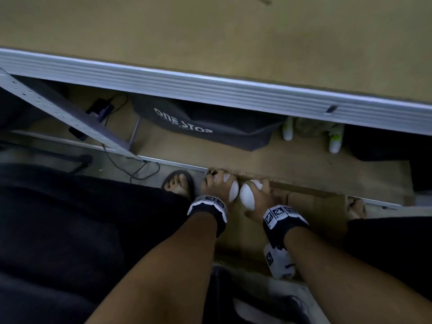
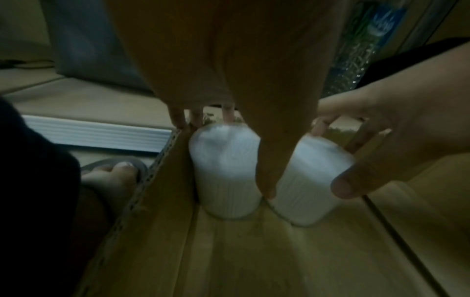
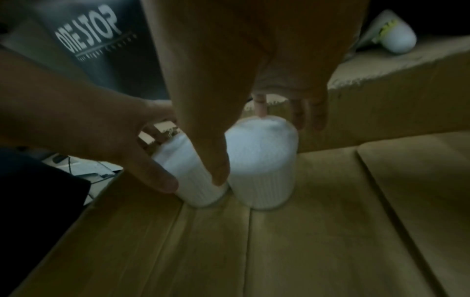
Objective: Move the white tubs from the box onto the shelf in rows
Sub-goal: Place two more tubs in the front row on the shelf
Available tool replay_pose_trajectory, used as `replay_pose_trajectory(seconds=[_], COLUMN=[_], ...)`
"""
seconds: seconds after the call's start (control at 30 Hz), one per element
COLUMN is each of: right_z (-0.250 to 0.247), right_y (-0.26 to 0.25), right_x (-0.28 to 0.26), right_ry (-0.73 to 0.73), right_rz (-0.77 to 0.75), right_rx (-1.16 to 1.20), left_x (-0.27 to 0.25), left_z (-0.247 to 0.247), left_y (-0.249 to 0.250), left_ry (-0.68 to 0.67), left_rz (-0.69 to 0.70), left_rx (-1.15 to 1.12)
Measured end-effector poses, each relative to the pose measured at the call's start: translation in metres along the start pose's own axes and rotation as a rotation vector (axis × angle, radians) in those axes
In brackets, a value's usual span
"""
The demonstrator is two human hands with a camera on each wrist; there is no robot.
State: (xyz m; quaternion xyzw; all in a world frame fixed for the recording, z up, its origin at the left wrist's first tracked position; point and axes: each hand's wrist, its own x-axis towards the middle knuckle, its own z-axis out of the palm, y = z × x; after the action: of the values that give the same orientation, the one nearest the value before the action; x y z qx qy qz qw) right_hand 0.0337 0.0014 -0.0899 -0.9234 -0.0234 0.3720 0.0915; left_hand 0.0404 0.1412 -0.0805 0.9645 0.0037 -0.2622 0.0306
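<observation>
Two white ribbed tubs stand side by side in the far left corner of an open cardboard box [image 1: 311, 206] on the floor. My left hand [image 1: 216, 187] grips the left tub [image 1: 233, 191] from above, thumb on its near side and fingers behind it. My right hand [image 1: 258, 195] grips the right tub [image 1: 246, 196] the same way. In the left wrist view the left tub [image 2: 223, 170] is upright and the right tub [image 2: 310, 180] leans a little. The right wrist view shows the right tub [image 3: 264, 166] upright on the box floor [image 3: 279, 251]. The tan shelf board [image 1: 210, 31] lies above.
The shelf's white metal front edge [image 1: 210, 87] runs across just beyond the box. Below it, a lower level holds a dark bag marked ONE STOP [image 1: 198, 125], white bottles [image 1: 287, 132] and cables. My sandalled foot [image 1: 178, 183] stands left of the box.
</observation>
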Motion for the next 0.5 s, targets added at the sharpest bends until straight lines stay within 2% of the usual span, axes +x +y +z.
replay_pose_trajectory(seconds=[0.13, 0.2, 0.23, 0.37, 0.5], right_z=[0.013, 0.015, 0.014, 0.000, -0.025], right_y=[-0.004, -0.007, -0.007, -0.002, -0.001], right_x=[0.015, 0.017, 0.018, 0.006, -0.018], right_ry=[0.029, 0.061, 0.059, 0.017, 0.039], right_rz=[0.047, 0.054, 0.056, 0.025, 0.041], right_rx=[0.069, 0.112, 0.119, 0.108, 0.033], left_x=[0.019, 0.016, 0.012, 0.000, -0.014], left_z=[0.024, 0.019, 0.014, 0.002, -0.026], left_y=[-0.004, -0.004, -0.004, 0.001, 0.010], left_ry=[-0.048, -0.049, -0.011, -0.033, -0.123], left_rz=[-0.024, -0.023, 0.000, -0.001, -0.032], left_rx=[-0.035, -0.037, -0.002, -0.018, -0.141])
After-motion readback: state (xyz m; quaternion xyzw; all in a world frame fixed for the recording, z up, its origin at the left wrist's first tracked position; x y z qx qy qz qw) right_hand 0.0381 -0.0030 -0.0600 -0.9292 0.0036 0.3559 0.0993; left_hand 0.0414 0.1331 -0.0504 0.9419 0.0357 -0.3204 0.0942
